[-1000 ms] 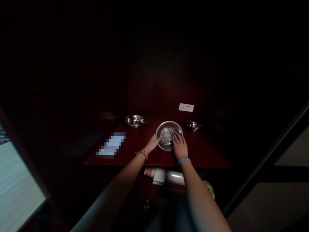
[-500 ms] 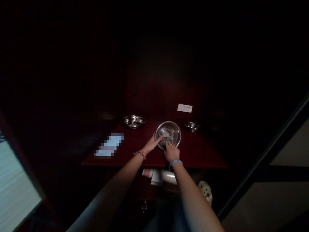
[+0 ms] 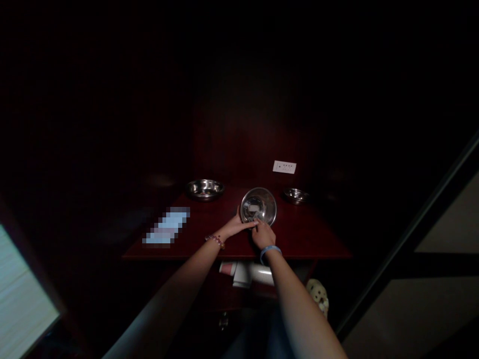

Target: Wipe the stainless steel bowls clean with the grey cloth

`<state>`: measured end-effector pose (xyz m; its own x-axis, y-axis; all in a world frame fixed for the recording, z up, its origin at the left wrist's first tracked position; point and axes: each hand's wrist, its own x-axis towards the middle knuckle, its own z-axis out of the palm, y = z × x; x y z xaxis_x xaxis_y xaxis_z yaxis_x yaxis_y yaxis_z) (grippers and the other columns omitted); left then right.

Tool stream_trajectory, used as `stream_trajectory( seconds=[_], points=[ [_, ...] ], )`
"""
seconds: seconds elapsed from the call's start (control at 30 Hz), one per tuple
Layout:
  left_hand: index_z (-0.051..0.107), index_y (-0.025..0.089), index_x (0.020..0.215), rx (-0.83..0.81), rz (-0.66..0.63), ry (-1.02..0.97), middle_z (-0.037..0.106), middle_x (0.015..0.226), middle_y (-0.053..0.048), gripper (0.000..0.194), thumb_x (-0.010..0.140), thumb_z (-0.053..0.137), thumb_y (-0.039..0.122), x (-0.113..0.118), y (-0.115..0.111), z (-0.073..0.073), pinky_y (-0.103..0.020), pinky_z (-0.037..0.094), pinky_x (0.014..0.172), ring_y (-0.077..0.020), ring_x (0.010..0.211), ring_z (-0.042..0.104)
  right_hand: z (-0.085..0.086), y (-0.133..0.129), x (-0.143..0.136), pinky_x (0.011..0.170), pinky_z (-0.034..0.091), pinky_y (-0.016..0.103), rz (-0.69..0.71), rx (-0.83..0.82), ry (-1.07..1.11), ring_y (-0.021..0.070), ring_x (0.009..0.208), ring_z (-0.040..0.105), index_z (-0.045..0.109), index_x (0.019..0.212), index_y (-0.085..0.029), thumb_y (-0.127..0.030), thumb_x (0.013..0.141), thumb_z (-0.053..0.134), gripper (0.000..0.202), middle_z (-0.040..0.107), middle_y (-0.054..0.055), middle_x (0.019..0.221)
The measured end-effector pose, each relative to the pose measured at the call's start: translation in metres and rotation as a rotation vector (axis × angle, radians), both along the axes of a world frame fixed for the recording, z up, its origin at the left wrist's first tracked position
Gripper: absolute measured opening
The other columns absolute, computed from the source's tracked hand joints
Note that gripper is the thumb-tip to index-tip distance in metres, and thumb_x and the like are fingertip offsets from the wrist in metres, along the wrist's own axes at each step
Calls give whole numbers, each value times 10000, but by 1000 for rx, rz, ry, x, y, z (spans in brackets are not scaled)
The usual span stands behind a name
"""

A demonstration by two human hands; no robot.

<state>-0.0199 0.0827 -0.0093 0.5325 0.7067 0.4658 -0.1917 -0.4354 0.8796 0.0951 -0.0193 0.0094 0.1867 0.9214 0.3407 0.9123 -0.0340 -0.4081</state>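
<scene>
A shiny metal bowl (image 3: 268, 205) is tilted towards me above the dark red shelf (image 3: 299, 239), with a pale patch visible in its bottom. My left hand (image 3: 236, 227) grips the bowl at its left and lower-left side, its thumb stretched along the near rim. My right hand (image 3: 264, 234) is closed at the near rim, touching my left thumb; whatever its fingers pinch is too small and dark to make out. A bead bracelet is on the left wrist and a blue band on the right one.
Behind stand a metal dish (image 3: 205, 189) at the left and a smaller one (image 3: 296, 195) at the right. A white socket plate (image 3: 285, 167) is on the back wall. Stacked cups (image 3: 262, 274) lie below the shelf. A blurred pale patch lies at the left.
The bowl has turned slightly, and my left thumb has come out of its inside onto the near rim. My right hand has shifted a little left and down, closer to that thumb.
</scene>
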Motion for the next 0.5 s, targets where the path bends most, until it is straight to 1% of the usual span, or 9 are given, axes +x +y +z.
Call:
stream_trajectory(
  seconds=[0.07,0.13,0.23,0.33,0.4,0.5],
  points=[
    [559,151,1243,24,-50,21,619,1274,-144,626,681,792,296,0,3,-2,-475,361,1108,-248,1182,585,0,1,0,1102,331,310,0,-1,36,203,1313,463,550,1332,-155,-206,903,403,456,530,89,1408],
    [607,145,1194,29,-70,26,649,1235,-136,542,702,767,305,0,8,-5,-470,371,1100,-251,1173,593,1,1,1,1106,326,309,3,-9,52,204,1316,460,545,1337,-156,-209,899,411,461,526,82,1413],
    [661,132,1101,-16,-19,11,699,1146,-123,423,722,721,309,2,19,-13,-477,399,1071,-263,1126,622,3,-1,1,1096,330,299,32,-24,32,185,1305,471,529,1351,-195,-201,890,418,474,543,58,1399],
    [693,124,972,-91,56,19,740,1019,-101,307,705,680,276,3,29,-19,-480,435,1032,-276,1048,656,5,-5,-2,1081,333,328,52,-36,-30,194,1303,465,506,1367,-219,-219,885,439,487,548,58,1394],
    [692,127,919,-134,98,32,750,948,-87,258,693,649,246,3,32,-21,-473,457,1005,-279,1008,668,5,-8,-5,1102,291,378,35,-31,-75,213,1307,453,516,1355,-232,-239,884,455,476,553,60,1389],
    [674,130,915,-149,186,53,743,938,-87,244,702,597,219,1,30,-19,-458,465,993,-280,991,669,7,-12,-9,1150,152,454,6,-10,-140,227,1291,458,550,1318,-257,-262,885,469,440,575,47,1366]
  ],
)
